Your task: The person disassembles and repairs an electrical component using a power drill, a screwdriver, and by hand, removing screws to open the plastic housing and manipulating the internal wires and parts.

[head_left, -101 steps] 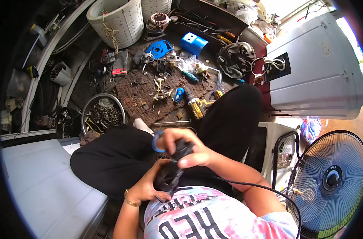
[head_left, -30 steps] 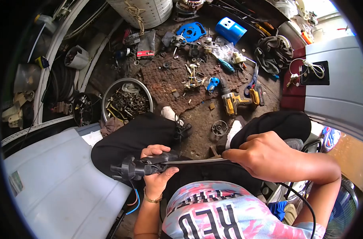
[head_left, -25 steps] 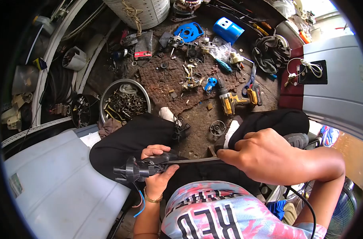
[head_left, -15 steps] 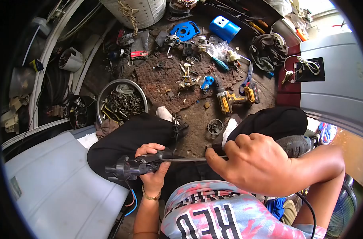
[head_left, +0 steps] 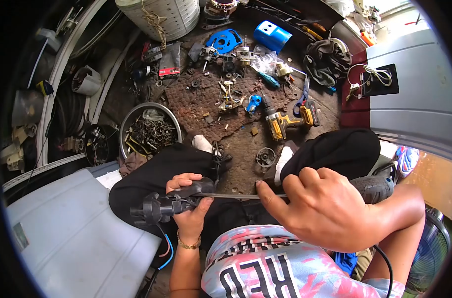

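Observation:
My left hand [head_left: 190, 216] is wrapped round a black plastic part [head_left: 159, 208], holding it over my lap at the lower left. A blue wire [head_left: 169, 253] hangs down from this part. My right hand [head_left: 320, 206] is closed at the end of a thin grey metal rod [head_left: 233, 195]. The rod's other end meets the black part beside my left thumb. What my right fingers grip beyond the rod, such as a handle, is hidden.
A metal bowl [head_left: 174, 119] of small parts stands left of my feet. Ahead lie a yellow drill [head_left: 280, 124], scissors [head_left: 304, 97], a blue cover [head_left: 271, 36] and motor parts. A grey panel [head_left: 77, 233] is at the lower left, a fan [head_left: 428, 253] at the lower right.
Since the oldest frame, the black part has moved left and the rod has come into view against it. My right hand has moved right. Lately the hands have shifted only slightly.

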### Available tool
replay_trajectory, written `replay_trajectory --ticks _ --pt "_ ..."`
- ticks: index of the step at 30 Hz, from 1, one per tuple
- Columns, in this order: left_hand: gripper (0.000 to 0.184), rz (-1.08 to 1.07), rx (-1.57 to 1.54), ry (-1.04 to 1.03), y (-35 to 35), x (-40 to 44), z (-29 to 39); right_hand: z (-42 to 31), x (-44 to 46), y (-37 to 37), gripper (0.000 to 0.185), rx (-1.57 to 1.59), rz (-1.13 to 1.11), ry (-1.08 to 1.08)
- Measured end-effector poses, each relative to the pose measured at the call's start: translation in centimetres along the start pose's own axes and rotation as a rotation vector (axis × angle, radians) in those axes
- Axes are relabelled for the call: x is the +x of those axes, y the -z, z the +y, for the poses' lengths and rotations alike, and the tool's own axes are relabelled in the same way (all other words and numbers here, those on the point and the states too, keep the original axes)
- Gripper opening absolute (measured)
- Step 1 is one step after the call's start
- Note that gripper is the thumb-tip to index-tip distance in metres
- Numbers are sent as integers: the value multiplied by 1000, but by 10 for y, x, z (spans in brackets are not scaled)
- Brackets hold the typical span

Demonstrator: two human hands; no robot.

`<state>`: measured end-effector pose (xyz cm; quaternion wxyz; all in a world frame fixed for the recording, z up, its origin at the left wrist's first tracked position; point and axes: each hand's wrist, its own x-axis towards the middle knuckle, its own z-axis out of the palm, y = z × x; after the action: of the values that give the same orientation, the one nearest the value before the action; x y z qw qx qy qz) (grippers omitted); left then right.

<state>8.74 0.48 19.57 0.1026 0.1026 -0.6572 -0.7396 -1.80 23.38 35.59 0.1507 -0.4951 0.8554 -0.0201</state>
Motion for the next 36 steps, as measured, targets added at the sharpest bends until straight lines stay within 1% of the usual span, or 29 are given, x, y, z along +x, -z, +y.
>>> replay_trajectory --ticks 2,4,7,12,15,22,25,27,30,31,32,34,36 --pt "52 -14 21 -31 -3 -3 -1 -3 -3 -1 38 -15 2 3" --pt "54 8 -3 -14 -5 -7 0 -8 -7 3 40 -39 1 -1" --pt "55 34 -12 -23 -8 -10 4 -14 -14 5 40 -76 69 -8" --pt "57 130 -13 -33 -17 -18 5 -21 -21 5 36 -173 190 -33" --pt "55 102 -16 -60 -14 -22 0 -25 -22 5 33 -161 212 -85" --pt "49 84 14 -137 -20 -21 8 -31 -26 5 33 -186 188 -83" --pt "49 -6 49 -153 -22 -22 12 -30 -25 2 33 -208 177 -40" --pt "50 40 27 -135 -26 -23 14 -30 -26 0 33 -233 200 -42" --pt "56 84 10 -49 -26 -24 14 -26 -29 17 53 -202 61 -76" --pt "59 95 8 -13 -24 -23 14 -23 -32 31 53 -185 -7 -99" --pt "60 77 1 11 -20 -22 15 -16 -34 42 45 -229 -58 -115" --pt "63 46 -13 62 -10 -22 14 9 -40 44 33 -37 93 -188" --pt "66 25 -13 43 -4 -21 11 53 -35 31 20 174 58 -123"
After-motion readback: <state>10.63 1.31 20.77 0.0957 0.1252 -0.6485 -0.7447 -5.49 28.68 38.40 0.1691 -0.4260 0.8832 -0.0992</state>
